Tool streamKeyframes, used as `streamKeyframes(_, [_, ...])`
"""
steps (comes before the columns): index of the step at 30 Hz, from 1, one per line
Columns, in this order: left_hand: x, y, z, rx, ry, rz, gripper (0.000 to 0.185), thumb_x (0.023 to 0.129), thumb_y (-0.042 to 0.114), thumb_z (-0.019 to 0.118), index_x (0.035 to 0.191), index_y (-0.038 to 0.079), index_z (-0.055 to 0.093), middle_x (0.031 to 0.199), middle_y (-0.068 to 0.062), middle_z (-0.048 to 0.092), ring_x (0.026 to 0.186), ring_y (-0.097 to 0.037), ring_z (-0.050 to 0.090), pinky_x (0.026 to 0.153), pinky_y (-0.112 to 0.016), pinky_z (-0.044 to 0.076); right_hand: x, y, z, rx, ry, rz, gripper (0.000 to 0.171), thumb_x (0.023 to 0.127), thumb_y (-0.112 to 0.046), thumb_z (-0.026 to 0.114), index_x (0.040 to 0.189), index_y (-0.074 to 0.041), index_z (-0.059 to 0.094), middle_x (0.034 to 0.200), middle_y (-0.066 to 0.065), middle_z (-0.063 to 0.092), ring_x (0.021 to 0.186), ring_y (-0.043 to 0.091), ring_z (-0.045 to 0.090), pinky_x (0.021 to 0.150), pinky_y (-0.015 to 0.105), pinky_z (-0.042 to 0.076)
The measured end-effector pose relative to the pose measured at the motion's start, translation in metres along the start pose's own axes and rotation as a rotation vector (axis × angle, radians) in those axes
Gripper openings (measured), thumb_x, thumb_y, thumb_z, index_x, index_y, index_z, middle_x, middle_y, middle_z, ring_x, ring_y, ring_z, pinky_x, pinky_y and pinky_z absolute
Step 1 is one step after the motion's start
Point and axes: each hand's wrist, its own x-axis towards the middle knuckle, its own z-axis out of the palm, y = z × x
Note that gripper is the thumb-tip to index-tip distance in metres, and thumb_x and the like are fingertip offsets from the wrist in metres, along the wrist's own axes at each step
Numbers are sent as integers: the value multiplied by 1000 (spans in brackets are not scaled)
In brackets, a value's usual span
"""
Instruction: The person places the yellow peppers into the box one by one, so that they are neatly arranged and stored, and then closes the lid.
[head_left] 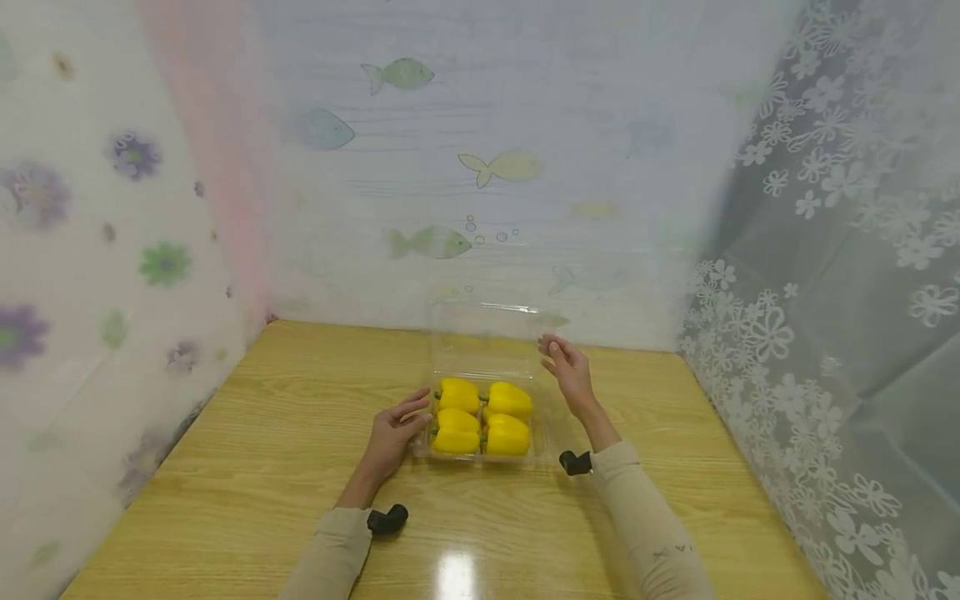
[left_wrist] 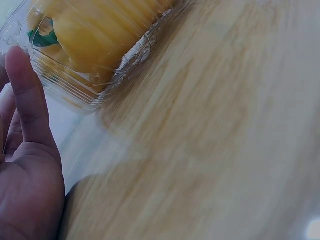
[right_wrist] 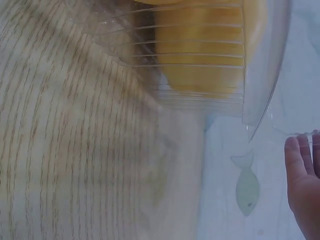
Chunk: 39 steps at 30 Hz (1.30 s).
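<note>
Several yellow bell peppers (head_left: 507, 435) with green stems sit in two rows inside a clear plastic clamshell box (head_left: 542, 450) on the table. Its clear lid (head_left: 487, 354) is raised at the far side. My left hand (head_left: 388, 440) is at the box's left side, fingers extended along the wall; the left wrist view shows the thumb and palm of this hand (left_wrist: 30, 160) beside the ribbed corner. At the lid's right edge, my right hand (head_left: 572, 375) pinches the plastic between thumb and fingers. In the right wrist view this hand (right_wrist: 305, 187) appears at the right border.
The wood-grain table (head_left: 300, 400) meets a back curtain (head_left: 615, 275) printed with fish. Flowered sheets hang along the left and right sides. A black wrist camera (head_left: 388, 520) sits at the left cuff, another black camera (head_left: 576, 462) at the right cuff.
</note>
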Motion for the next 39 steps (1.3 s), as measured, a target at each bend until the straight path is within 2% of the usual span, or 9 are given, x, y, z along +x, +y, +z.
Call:
streamKeyframes(4, [0,-1,0,-5,4,2,44,95,3,70,133,-14,58,156,-18,46,130,-14,58,87,-18,54,-2,0,0,6,-11,-4,46,111,-18,42,143,15,44,147,35,44,137,45,44,113,50,40])
streamKeyframes(7, [0,-2,0,-6,4,-3,43,95,2,70,133,-14,59,157,-18,45,118,-10,64,77,-16,54,-3,0,0,13,-18,-12,46,111,-19,42,143,15,44,148,37,42,138,46,43,114,50,39])
streamKeyframes(11, [0,-3,0,-17,2,-9,42,96,2,69,134,-13,59,157,-17,44,93,-6,67,60,-16,49,-4,0,0,23,-15,-18,45,111,-20,43,141,13,48,147,35,44,138,46,42,114,49,39])
streamKeyframes(15, [0,-2,1,-28,4,-7,42,96,2,69,134,-14,58,157,-17,44,83,-5,64,58,-16,48,-6,-2,-1,28,-13,-19,46,111,-22,43,140,13,50,147,32,46,138,46,42,114,49,39])
streamKeyframes(21, [-1,-2,0,-7,5,-3,42,96,3,68,134,-13,58,158,-17,44,83,-4,64,59,-16,48,-9,-3,-2,87,-24,-23,53,112,-27,40,139,18,47,148,38,40,140,47,40,116,52,35])
streamKeyframes(28, [-3,-4,-1,32,25,-14,42,96,7,70,133,-10,61,156,-13,47,106,-7,68,64,-16,50,-13,-5,-1,119,-21,-15,55,112,-29,42,138,20,46,148,37,43,140,49,39,117,53,34])
streamKeyframes(32, [-2,-4,0,37,27,-7,42,96,8,71,133,-10,62,156,-13,48,107,-7,68,66,-16,50,-14,-5,-2,130,-4,-3,56,112,-30,42,137,20,47,147,36,44,139,47,41,116,52,36])
streamKeyframes(37, [-4,-4,2,24,27,-4,41,97,6,70,133,-11,61,156,-14,47,91,-4,67,60,-16,49,-16,-6,-4,152,18,29,56,110,-31,45,134,20,49,138,22,59,135,37,49,115,51,37])
streamKeyframes(39, [-8,-1,6,29,41,-8,40,98,7,69,133,-10,61,156,-13,47,92,-1,65,59,-16,49,-19,-9,-7,165,14,51,53,110,-30,49,130,19,51,132,13,63,132,32,53,115,51,37])
